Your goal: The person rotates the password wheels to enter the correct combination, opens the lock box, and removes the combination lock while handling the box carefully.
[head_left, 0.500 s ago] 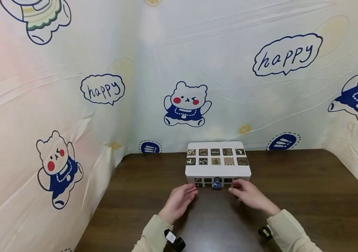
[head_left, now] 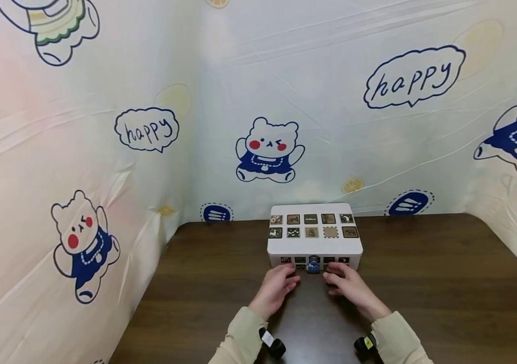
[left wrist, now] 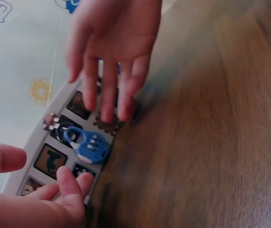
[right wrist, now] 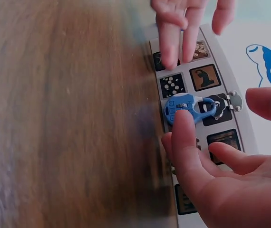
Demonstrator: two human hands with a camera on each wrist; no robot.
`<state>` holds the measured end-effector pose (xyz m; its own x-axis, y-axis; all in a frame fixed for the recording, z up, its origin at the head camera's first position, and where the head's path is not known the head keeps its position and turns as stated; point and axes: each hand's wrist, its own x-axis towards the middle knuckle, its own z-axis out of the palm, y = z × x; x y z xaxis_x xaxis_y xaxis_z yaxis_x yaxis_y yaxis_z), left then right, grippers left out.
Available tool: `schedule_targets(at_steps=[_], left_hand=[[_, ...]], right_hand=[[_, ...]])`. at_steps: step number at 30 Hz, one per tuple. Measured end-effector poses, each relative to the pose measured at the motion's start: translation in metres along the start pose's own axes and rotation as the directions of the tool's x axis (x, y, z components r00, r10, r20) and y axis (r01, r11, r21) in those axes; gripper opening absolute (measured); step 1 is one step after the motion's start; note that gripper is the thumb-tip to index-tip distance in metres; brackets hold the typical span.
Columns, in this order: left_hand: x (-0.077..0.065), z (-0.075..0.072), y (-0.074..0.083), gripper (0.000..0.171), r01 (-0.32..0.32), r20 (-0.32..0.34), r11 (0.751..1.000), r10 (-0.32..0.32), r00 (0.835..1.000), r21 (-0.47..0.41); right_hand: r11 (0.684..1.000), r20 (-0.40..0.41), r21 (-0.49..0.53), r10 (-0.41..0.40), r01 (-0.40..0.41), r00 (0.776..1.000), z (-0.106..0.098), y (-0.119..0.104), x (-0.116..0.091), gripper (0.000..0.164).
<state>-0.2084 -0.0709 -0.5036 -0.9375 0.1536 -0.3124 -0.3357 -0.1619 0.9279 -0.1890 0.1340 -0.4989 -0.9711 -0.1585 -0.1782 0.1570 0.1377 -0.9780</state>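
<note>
A white box (head_left: 315,246) with rows of small dark picture squares stands at the back of the table. On its front hangs a blue combination padlock (left wrist: 91,145), its shackle through a metal clasp (right wrist: 234,100). My left hand (head_left: 276,289) is held just left of the padlock, fingers loosely bent, holding nothing. On the other side, my right hand (head_left: 353,289) spreads its fingers near the padlock and also holds nothing. In the right wrist view one right fingertip overlaps the padlock; whether it touches I cannot tell.
The dark wooden table (head_left: 203,298) runs around the box. Behind and beside it hangs a pale cloth (head_left: 331,101) printed with bears and the word happy. Each wrist wears a small black camera.
Both hands have moved inward toward the padlock, the left one rightward and the right one leftward. The box and padlock stay where they were.
</note>
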Motion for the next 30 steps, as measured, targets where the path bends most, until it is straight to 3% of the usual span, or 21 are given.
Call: schedule_targets(at_steps=[7,13,18,23,30], left_hand=[[0.01,0.01,-0.011,0.046,-0.021,-0.018,0.999,0.022,1.0,0.035],[0.012,0.016,-0.012,0.04,-0.025,0.009,0.999,0.025,1.0,-0.03],[0.016,0.02,-0.013,0.035,-0.035,-0.016,0.998,0.034,0.999,-0.059],[0.02,0.02,-0.019,0.032,-0.053,-0.041,0.998,0.053,0.998,-0.015],[0.021,0.024,-0.024,0.028,-0.072,-0.019,0.995,0.073,0.997,0.069]], right_hand=[[0.992,0.015,0.122,0.023,-0.025,1.0,-0.001,0.005,0.001,0.056],[0.986,0.034,0.164,0.017,-0.023,0.999,0.001,0.009,0.007,0.057],[0.986,0.018,0.166,0.028,-0.031,0.999,0.005,0.01,0.011,0.054],[0.986,-0.037,0.162,0.053,-0.046,0.998,0.011,0.014,0.017,0.048],[0.988,-0.095,0.138,0.077,-0.063,0.992,0.017,0.017,0.022,0.037]])
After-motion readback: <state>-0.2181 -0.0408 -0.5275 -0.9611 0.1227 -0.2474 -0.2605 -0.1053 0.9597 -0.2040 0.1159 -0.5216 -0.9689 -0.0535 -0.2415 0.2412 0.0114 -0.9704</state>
